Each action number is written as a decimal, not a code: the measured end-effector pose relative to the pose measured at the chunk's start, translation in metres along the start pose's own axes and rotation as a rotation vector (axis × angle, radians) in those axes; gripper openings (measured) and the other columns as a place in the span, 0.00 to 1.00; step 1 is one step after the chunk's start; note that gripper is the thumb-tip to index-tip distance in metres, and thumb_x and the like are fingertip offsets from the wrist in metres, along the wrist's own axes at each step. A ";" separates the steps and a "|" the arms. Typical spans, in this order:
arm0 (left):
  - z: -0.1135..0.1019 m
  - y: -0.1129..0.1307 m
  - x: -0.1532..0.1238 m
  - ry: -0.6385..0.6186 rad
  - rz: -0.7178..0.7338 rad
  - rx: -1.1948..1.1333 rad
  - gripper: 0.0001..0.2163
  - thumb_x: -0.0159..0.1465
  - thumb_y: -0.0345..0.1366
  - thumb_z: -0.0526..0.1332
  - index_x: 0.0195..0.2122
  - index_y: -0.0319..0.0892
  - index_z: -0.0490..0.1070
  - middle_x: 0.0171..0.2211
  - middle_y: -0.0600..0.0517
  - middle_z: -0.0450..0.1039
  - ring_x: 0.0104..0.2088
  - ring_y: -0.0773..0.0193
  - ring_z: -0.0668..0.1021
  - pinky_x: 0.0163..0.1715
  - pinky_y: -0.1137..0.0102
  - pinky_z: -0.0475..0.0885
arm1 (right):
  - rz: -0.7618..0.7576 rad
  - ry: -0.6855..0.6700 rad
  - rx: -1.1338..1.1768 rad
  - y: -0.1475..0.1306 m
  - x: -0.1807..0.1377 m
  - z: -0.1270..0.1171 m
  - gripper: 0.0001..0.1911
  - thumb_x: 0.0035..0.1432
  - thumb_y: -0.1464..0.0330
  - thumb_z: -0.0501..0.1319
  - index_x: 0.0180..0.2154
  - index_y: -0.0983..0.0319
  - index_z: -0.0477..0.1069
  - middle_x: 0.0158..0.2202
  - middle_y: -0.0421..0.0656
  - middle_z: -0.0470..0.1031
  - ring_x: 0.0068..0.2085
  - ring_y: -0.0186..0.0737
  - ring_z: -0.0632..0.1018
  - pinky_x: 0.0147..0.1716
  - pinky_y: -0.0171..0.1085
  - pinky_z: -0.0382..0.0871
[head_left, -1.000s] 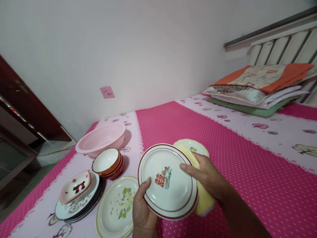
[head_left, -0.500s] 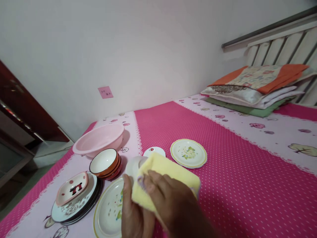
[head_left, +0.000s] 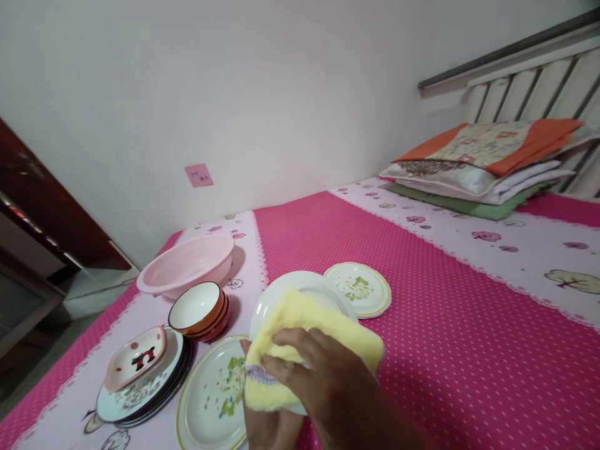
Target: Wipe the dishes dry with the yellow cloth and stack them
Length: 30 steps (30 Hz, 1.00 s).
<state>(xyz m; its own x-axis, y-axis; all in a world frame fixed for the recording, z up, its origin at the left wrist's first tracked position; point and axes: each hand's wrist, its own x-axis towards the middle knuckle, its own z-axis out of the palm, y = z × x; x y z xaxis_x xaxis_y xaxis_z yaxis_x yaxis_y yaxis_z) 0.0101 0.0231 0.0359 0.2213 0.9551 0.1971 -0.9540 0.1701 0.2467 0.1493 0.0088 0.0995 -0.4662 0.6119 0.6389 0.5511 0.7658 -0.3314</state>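
Observation:
A white plate (head_left: 269,305) is held up off the bed, its face tipped toward me. My left hand (head_left: 272,428) grips it at the lower left edge, with most of its fingers hidden behind the plate and cloth. A yellow cloth (head_left: 347,331) with a purple trim covers much of the plate. My right hand (head_left: 321,369) presses this cloth onto the plate, fingers bent over it. A cream plate with a yellow rim (head_left: 210,400) lies just left of my left hand, and a smaller matching plate (head_left: 359,290) lies beyond the cloth.
At left, several stacked plates (head_left: 110,400) carry a pink-rimmed dish (head_left: 135,359). Stacked brown bowls (head_left: 197,309) stand beside a pink basin (head_left: 187,265). Folded bedding and cushions (head_left: 487,169) lie at the far right of the pink bedspread (head_left: 300,231), against the wall.
The held white plate has come up and rightward, showing more of its face and covering the small saucer behind. The cloth and my right hand have shifted across it.

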 end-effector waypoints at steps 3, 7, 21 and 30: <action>0.002 -0.011 0.003 -0.164 -0.011 0.001 0.18 0.75 0.35 0.49 0.54 0.49 0.79 0.50 0.50 0.83 0.54 0.65 0.81 0.58 0.74 0.69 | 0.049 0.062 -0.037 0.004 0.003 -0.007 0.19 0.69 0.70 0.56 0.59 0.57 0.72 0.60 0.47 0.75 0.51 0.50 0.78 0.52 0.49 0.76; 0.006 -0.028 0.005 -0.261 -0.074 0.062 0.23 0.76 0.41 0.43 0.61 0.48 0.73 0.62 0.49 0.73 0.62 0.61 0.74 0.66 0.66 0.60 | 0.158 0.143 -0.130 0.025 0.002 -0.020 0.25 0.67 0.76 0.51 0.63 0.60 0.67 0.64 0.51 0.70 0.58 0.53 0.74 0.56 0.54 0.74; -0.002 -0.001 0.013 0.090 0.262 0.107 0.28 0.67 0.62 0.53 0.58 0.51 0.76 0.53 0.45 0.80 0.51 0.52 0.83 0.65 0.55 0.63 | 0.270 -0.105 0.019 0.037 -0.019 -0.031 0.18 0.58 0.81 0.52 0.44 0.58 0.71 0.39 0.44 0.77 0.35 0.42 0.80 0.33 0.37 0.76; -0.007 0.008 0.012 0.239 0.163 0.086 0.35 0.67 0.64 0.49 0.53 0.41 0.81 0.44 0.40 0.84 0.55 0.46 0.79 0.61 0.55 0.68 | 0.207 -0.313 0.091 0.002 -0.011 -0.010 0.16 0.57 0.81 0.55 0.38 0.58 0.74 0.37 0.43 0.77 0.34 0.38 0.78 0.31 0.31 0.69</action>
<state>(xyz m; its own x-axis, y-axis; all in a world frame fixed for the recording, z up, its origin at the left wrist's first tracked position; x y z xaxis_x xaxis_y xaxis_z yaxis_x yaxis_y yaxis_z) 0.0035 0.0372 0.0335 0.0033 0.9999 0.0146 -0.9502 -0.0014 0.3117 0.1621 0.0023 0.0988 -0.5478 0.7755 0.3140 0.5987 0.6255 -0.5003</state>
